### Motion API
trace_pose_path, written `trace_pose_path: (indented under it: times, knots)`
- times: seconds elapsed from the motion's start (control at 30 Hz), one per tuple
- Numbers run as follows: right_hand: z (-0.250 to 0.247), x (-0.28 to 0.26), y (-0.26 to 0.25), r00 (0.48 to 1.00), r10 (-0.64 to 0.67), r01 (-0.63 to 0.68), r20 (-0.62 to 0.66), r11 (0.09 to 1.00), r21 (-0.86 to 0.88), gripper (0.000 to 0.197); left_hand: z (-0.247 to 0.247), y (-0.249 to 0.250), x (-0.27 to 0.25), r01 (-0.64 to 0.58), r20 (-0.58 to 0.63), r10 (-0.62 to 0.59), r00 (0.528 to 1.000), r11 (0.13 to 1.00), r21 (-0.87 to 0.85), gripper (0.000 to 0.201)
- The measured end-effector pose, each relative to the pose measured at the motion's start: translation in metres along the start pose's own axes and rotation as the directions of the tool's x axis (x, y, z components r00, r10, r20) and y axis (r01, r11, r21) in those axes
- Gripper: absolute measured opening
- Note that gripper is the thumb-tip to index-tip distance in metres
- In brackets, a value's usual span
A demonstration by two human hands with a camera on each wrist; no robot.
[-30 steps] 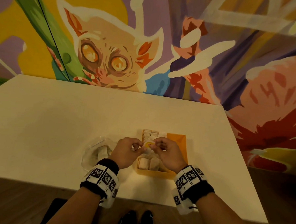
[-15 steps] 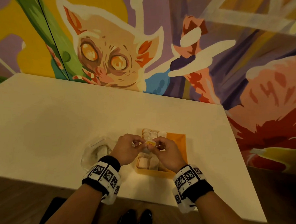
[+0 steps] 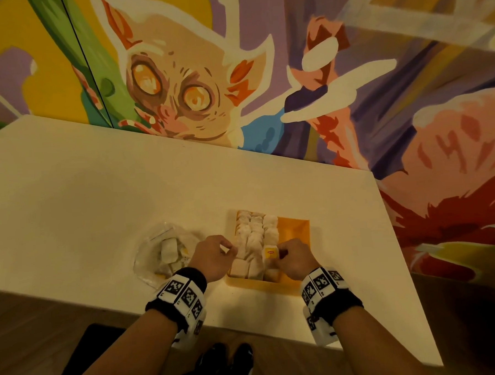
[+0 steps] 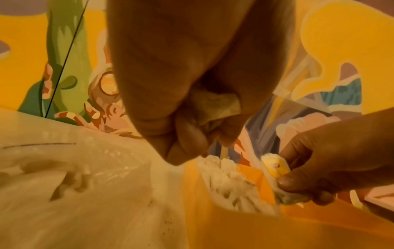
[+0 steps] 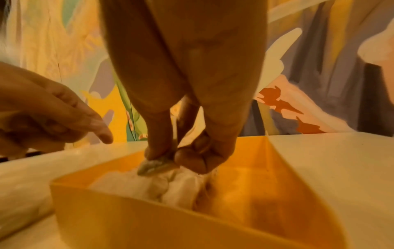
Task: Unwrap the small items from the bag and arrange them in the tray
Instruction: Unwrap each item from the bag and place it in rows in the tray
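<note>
An orange tray (image 3: 296,233) holds rows of unwrapped white items (image 3: 252,238) on its left side. My right hand (image 3: 290,259) pinches a small white item with a yellow tag (image 3: 270,253) low over the tray's near middle; the right wrist view shows its fingertips (image 5: 160,151) on the item (image 5: 153,166). My left hand (image 3: 215,255) hovers at the tray's left edge, fingers curled round a crumpled wrapper (image 4: 215,104). A clear plastic bag (image 3: 163,252) with several wrapped items lies left of the tray.
The white table (image 3: 97,195) meets a painted mural wall at the back. Its right edge (image 3: 398,251) and near edge are close to the tray. My feet (image 3: 226,357) show below on a wooden floor.
The hands, which were together pulling at the item over the tray, have parted. The right hand has lowered the item towards the tray; the left has drawn back left with the wrapper.
</note>
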State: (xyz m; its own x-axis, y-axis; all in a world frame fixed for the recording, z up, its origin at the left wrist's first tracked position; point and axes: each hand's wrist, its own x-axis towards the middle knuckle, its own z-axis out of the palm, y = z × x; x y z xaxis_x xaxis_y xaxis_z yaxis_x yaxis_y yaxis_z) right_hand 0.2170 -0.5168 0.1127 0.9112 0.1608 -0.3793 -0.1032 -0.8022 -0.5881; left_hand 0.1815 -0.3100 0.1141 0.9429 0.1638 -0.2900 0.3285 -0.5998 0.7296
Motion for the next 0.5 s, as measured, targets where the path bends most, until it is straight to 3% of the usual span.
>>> trace_pose_path:
  times: [0.1, 0.27, 0.33, 0.5]
  knots:
    - [0.006, 0.005, 0.008, 0.99, 0.13, -0.118, 0.054, 0.976, -0.183, 0.038, 0.009, -0.008, 0.0, 0.072, 0.037, -0.077, 0.996, 0.989, 0.126, 0.034]
    - [0.021, 0.012, 0.008, 0.969, 0.236, -0.196, 0.078, 0.919, -0.342, 0.024, 0.02, -0.01, -0.005, 0.118, 0.089, -0.143, 0.986, 0.963, 0.244, 0.035]
    - [0.028, 0.014, 0.007, 0.969, 0.239, -0.203, 0.062, 0.914, -0.352, 0.02, 0.023, -0.011, -0.005, 0.147, 0.09, -0.171, 0.981, 0.963, 0.226, 0.033]
    - [0.038, 0.017, 0.008, 0.96, 0.279, -0.27, -0.011, 0.916, -0.295, 0.031, 0.029, -0.016, -0.003, 0.177, 0.099, -0.202, 0.974, 0.96, 0.217, 0.028]
